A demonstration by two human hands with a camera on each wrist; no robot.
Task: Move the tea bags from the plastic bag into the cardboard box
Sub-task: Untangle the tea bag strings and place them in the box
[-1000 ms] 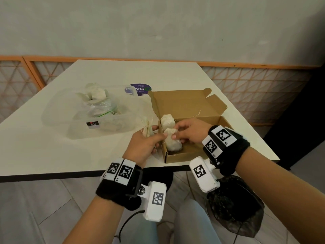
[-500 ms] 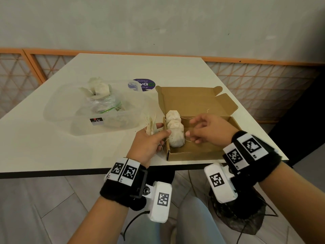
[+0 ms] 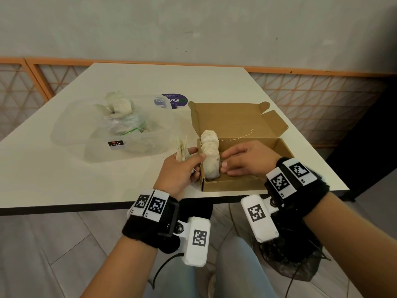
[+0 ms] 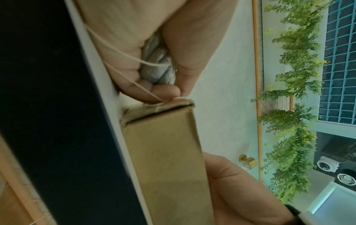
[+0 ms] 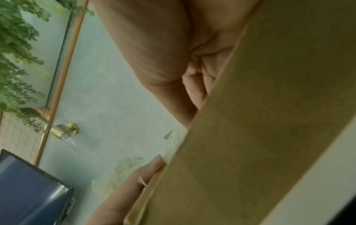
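Note:
An open cardboard box (image 3: 253,183) sits near the table's front edge. A row of white tea bags (image 3: 210,151) stands along its left wall. My left hand (image 3: 193,161) is just outside that wall, gripping a bunch of tea bags (image 3: 181,148), seen as a grey bunch of tea bags (image 4: 157,67) with strings trailing over the box (image 4: 165,152). Its thumb lies on the box rim. My right hand (image 3: 225,161) is inside the box, its relaxed fingers against the row. The clear plastic bag (image 3: 86,125) lies to the left with more tea bags (image 3: 121,104).
The white table (image 3: 150,82) ends just in front of the box, and the floor is below. A round purple sticker (image 3: 171,100) lies behind the box. The box lid (image 3: 232,119) stands open at the back. A small labelled card (image 3: 116,144) sits in the plastic bag.
My right hand let go of a tea bag in the box, drew back to the right, and now lies against the row. The left hand stayed by the box wall.

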